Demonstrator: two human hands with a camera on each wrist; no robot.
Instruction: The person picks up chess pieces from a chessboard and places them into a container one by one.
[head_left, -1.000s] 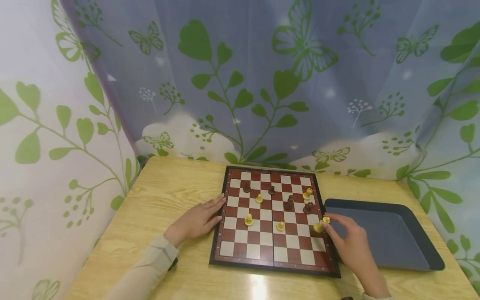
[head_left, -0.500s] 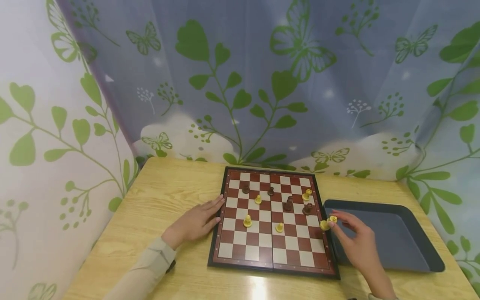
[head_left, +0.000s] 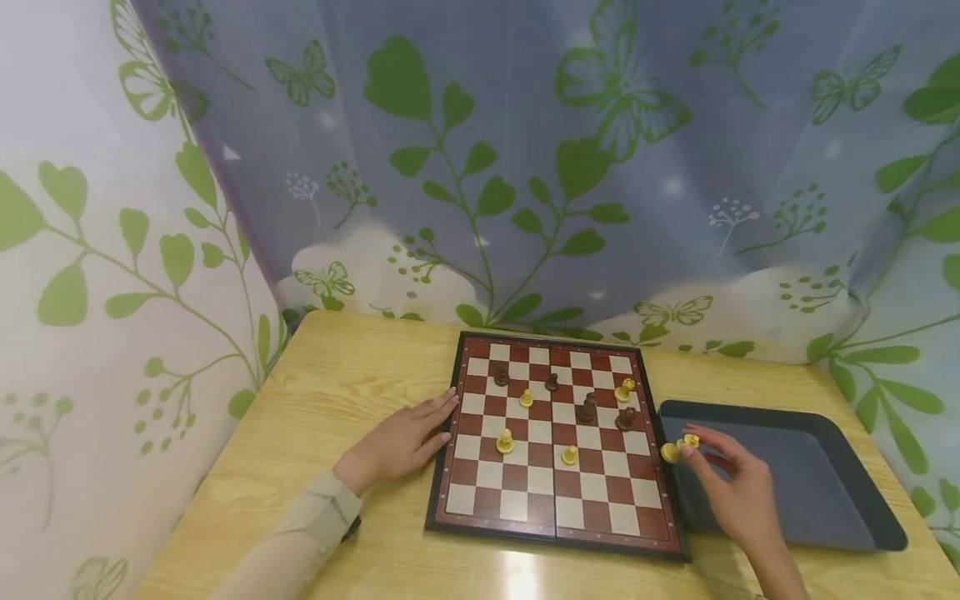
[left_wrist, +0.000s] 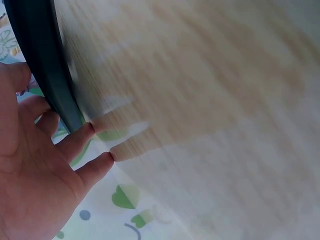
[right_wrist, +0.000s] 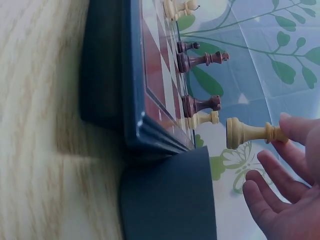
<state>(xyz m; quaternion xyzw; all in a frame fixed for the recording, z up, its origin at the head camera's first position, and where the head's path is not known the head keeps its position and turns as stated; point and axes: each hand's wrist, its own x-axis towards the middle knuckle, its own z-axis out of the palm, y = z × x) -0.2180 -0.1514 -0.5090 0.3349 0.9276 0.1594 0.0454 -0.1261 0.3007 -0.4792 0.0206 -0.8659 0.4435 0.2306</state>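
My right hand (head_left: 738, 487) pinches a tall yellow chess piece (head_left: 671, 452) by its upper part between thumb and forefinger. In the right wrist view the piece's wide base (right_wrist: 234, 133) points away from the hand, and fingers hide part of its top. It hangs above the seam between the chessboard (head_left: 513, 504) and the dark tray (head_left: 795, 483), touching neither. My left hand (head_left: 393, 446) lies at the board's left edge, its fingers extended, fingertips against the frame. Yellow pieces, such as a pawn (head_left: 570, 456), and dark pieces, such as one near the right side (head_left: 626, 419), stand on the board.
The tray stands right beside the board's right edge, with a raised rim. Wooden table (head_left: 352, 358) shows to the left of the board and in front of it. A curtain (head_left: 525, 208) with leaf and butterfly prints hangs behind the table.
My right hand has carried the yellow chess piece rightward, from over the board's right-side squares to the tray's left rim. My left hand stays at the board's edge.
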